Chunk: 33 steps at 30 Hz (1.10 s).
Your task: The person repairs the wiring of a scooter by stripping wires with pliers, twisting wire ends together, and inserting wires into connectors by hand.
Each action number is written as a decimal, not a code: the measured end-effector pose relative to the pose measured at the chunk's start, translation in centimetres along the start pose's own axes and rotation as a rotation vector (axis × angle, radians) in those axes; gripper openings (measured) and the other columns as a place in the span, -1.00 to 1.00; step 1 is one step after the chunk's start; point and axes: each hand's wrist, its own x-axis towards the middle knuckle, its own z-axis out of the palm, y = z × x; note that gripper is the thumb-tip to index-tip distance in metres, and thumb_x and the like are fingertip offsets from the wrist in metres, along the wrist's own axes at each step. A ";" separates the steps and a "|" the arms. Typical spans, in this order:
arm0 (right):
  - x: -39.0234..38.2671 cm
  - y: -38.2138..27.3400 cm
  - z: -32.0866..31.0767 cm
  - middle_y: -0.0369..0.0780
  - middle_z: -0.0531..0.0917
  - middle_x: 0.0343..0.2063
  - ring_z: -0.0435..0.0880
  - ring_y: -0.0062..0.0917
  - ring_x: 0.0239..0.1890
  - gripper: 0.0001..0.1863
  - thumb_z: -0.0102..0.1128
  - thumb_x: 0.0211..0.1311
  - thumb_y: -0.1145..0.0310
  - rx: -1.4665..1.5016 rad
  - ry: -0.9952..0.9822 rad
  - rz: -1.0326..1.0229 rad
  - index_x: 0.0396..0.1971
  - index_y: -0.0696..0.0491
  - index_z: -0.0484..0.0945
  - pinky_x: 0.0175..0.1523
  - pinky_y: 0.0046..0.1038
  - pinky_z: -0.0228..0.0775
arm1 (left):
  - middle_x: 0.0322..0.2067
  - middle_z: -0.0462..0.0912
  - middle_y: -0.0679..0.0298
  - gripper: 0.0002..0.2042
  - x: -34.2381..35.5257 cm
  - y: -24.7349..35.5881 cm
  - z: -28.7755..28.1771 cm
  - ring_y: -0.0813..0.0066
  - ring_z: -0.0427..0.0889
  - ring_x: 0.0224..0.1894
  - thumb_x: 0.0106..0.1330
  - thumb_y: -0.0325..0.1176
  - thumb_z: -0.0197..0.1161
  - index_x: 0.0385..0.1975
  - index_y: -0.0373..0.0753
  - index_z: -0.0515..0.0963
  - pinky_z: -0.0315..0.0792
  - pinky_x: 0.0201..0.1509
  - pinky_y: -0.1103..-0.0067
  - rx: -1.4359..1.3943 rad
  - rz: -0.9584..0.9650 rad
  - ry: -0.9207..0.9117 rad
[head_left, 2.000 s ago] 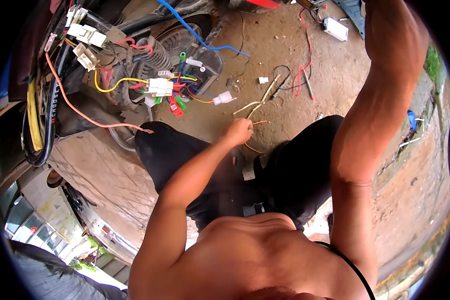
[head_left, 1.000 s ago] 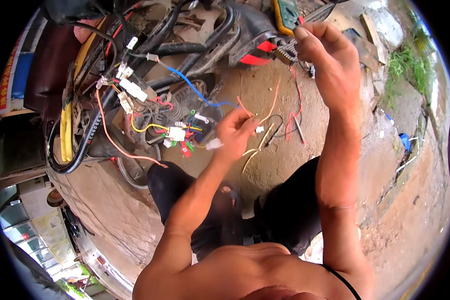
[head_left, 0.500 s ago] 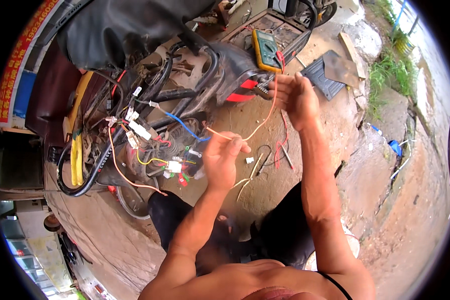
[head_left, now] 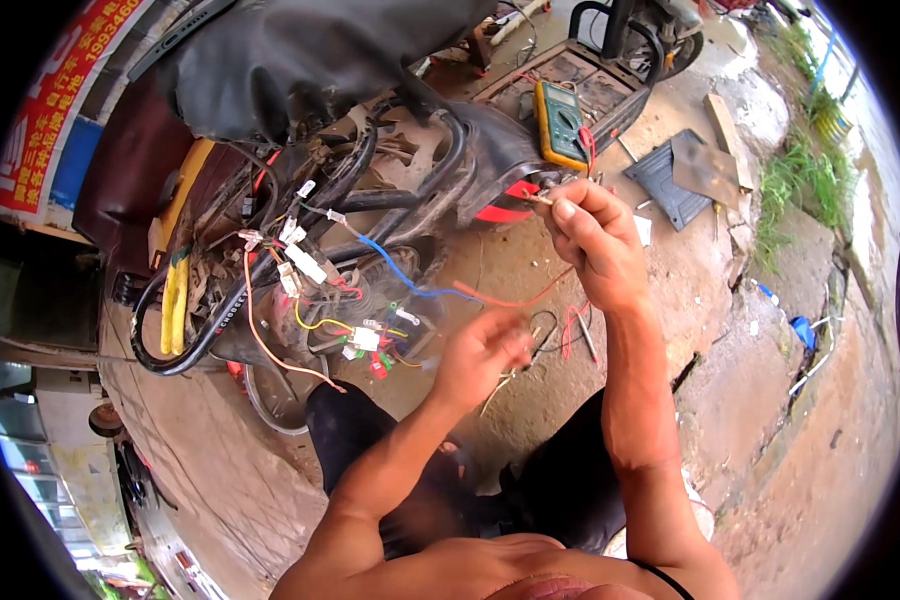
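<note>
My right hand is raised at centre right, thumb and fingers pinched on an orange wire. A short bare-looking end sticks out past its fingertips, and the wire's other end hangs out to the left below the hand. Lower and to the left, my left hand is smeared by motion, so its fingers cannot be read. A blue wire runs from the vehicle frame toward the orange wire's loose end. Left of my left hand hang white connectors with yellow, red and green wires.
A stripped vehicle frame with a black seat cover fills the upper left. Beyond my right hand lie a yellow-green multimeter and a black panel. A red test probe rests on the ground. Yellow-handled pliers hang at left.
My right hand has closed from open fingers into a pinch on the orange wire. The left hand has moved right and down, away from the wire. The whole view has shifted slightly.
</note>
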 end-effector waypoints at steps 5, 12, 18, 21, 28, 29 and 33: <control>-1.0 -1.0 0.6 -0.45 0.55 -0.45 0.35 -0.83 -0.45 -0.82 0.27 0.46 0.33 -0.231 -0.119 -0.081 -0.22 0.16 0.63 -0.37 -0.65 0.17 | -0.24 0.74 0.28 -0.80 -5.3 6.4 -0.3 0.58 0.68 -0.26 0.44 -0.49 0.33 0.00 -0.34 0.64 0.58 -0.12 0.55 0.483 -0.097 -0.256; -2.7 -2.4 3.5 -0.51 0.47 -0.53 0.28 -0.86 -0.50 -0.86 0.32 0.39 0.39 -0.252 -0.275 -0.068 -0.28 0.16 0.64 -0.44 -0.63 0.06 | -0.18 0.70 0.15 -0.60 -4.2 16.6 0.6 0.49 0.70 -0.30 0.22 -0.66 0.42 0.08 -0.36 0.61 0.60 -0.21 0.56 0.848 0.694 0.114; -3.5 -2.9 5.6 -0.43 0.48 -0.62 0.33 -0.79 -0.58 -0.92 0.37 0.22 0.49 -0.319 -0.320 -0.215 -0.39 0.17 0.66 -0.50 -0.55 0.12 | -0.29 0.71 0.17 -0.81 -3.7 16.9 -1.5 0.47 0.70 -0.36 0.34 -0.59 0.35 -0.08 -0.35 0.67 0.57 -0.28 0.56 0.937 0.766 -0.018; -3.6 -3.2 6.0 -0.40 0.54 -0.61 0.40 -0.73 -0.60 -0.93 0.38 0.14 0.49 -0.479 -0.316 -0.388 -0.43 0.16 0.67 -0.50 -0.53 0.17 | -0.35 0.71 0.25 -0.90 -4.8 16.9 -1.5 0.54 0.69 -0.38 0.43 -0.52 0.31 -0.13 -0.32 0.67 0.55 -0.32 0.59 0.697 0.546 0.005; -3.3 -4.2 0.1 -0.39 0.53 -0.53 0.35 -0.77 -0.51 -0.93 0.31 0.21 0.50 -0.299 -0.051 -0.414 -0.41 0.14 0.59 -0.40 -0.58 0.21 | -0.35 0.68 0.29 -0.89 -6.9 18.4 -6.8 0.65 0.62 -0.40 0.50 -0.53 0.18 -0.11 -0.34 0.64 0.53 -0.30 0.65 0.497 0.530 0.218; -3.2 -4.0 0.6 -0.39 0.53 -0.53 0.35 -0.77 -0.51 -0.93 0.31 0.21 0.50 -0.297 -0.054 -0.412 -0.41 0.14 0.59 -0.40 -0.58 0.21 | -0.35 0.68 0.29 -0.89 -7.1 18.2 -6.4 0.65 0.62 -0.40 0.50 -0.53 0.18 -0.11 -0.34 0.64 0.53 -0.30 0.65 0.497 0.529 0.222; -3.5 -3.6 3.7 -0.42 0.56 -0.55 0.36 -0.80 -0.53 -0.91 0.37 0.21 0.49 -0.312 -0.143 -0.261 -0.42 0.16 0.63 -0.44 -0.60 0.15 | -0.19 0.68 0.13 -0.76 -5.4 17.7 -3.6 0.54 0.68 -0.30 0.33 -0.54 0.38 -0.03 -0.41 0.63 0.56 -0.18 0.61 0.814 0.720 0.001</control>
